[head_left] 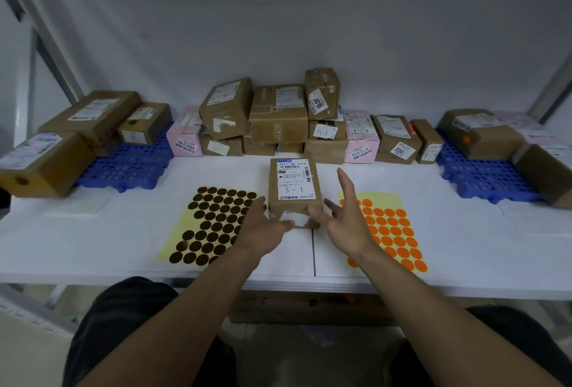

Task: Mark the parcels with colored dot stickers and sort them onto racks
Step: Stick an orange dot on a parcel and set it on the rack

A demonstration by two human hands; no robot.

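Parcel [294, 188], one, between two sticker sheets [213, 225] [390, 233]

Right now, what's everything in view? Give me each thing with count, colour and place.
parcel: one, brown with a white label marked 3-1, table centre, between the hands
brown dots: one sheet, dark brown on yellow backing, left of the parcel
orange dots: one sheet, orange on yellow backing, right of the parcel, partly behind the right hand
pile: many parcels, brown and a few pink, stacked along the back wall
left rack: one, blue, back left, brown parcels on it
right rack: one, blue, back right, brown parcels on it
table: one, white
left hand: holds the parcel's near left corner
right hand: fingers spread, at the parcel's near right corner
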